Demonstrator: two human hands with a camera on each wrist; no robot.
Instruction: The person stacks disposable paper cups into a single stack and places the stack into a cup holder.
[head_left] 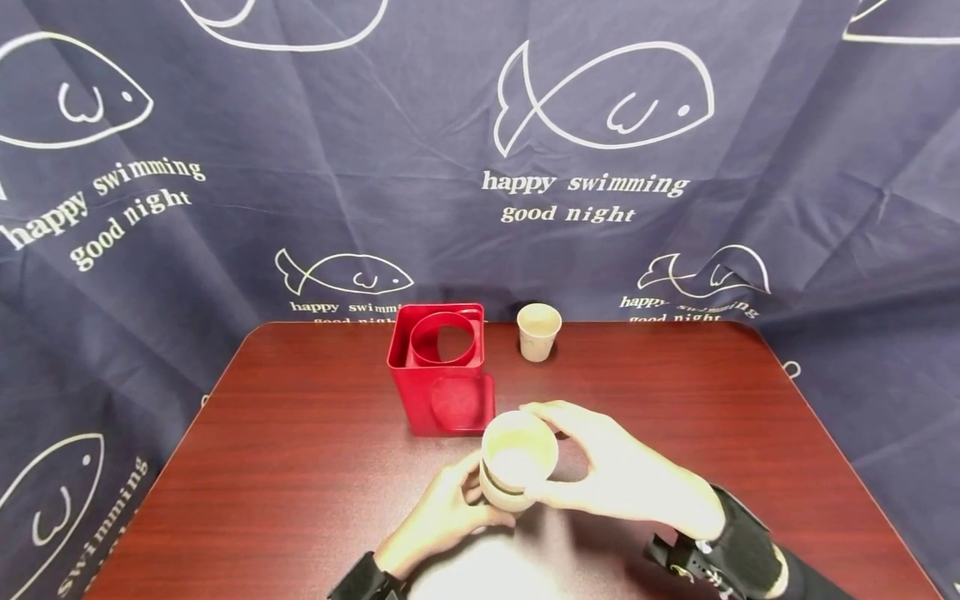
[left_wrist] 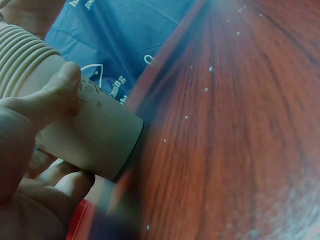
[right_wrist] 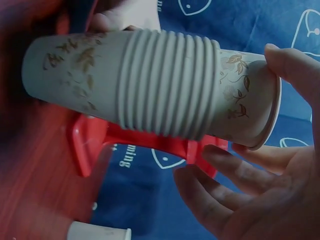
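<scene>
A stack of white paper cups (right_wrist: 165,85) with brown leaf prints stands over the table in front of me. My left hand (head_left: 442,508) grips the lower part of the stack, thumb on one side and fingers round the other; the left wrist view shows the bottom cup (left_wrist: 105,130) close to the tabletop. My right hand (head_left: 622,467) holds the top cup (head_left: 517,454) by its rim, between thumb and fingers. In the right wrist view that cup's printed wall (right_wrist: 240,100) sticks out well above the tightly nested rims, its lower end still inside the stack.
A red square holder (head_left: 423,400) with a round ring in its top stands just behind the stack, to the left. One single paper cup (head_left: 537,343) stands upright near the back edge of the reddish-brown wooden table (head_left: 300,467). A blue fish-print cloth (head_left: 420,167) hangs behind.
</scene>
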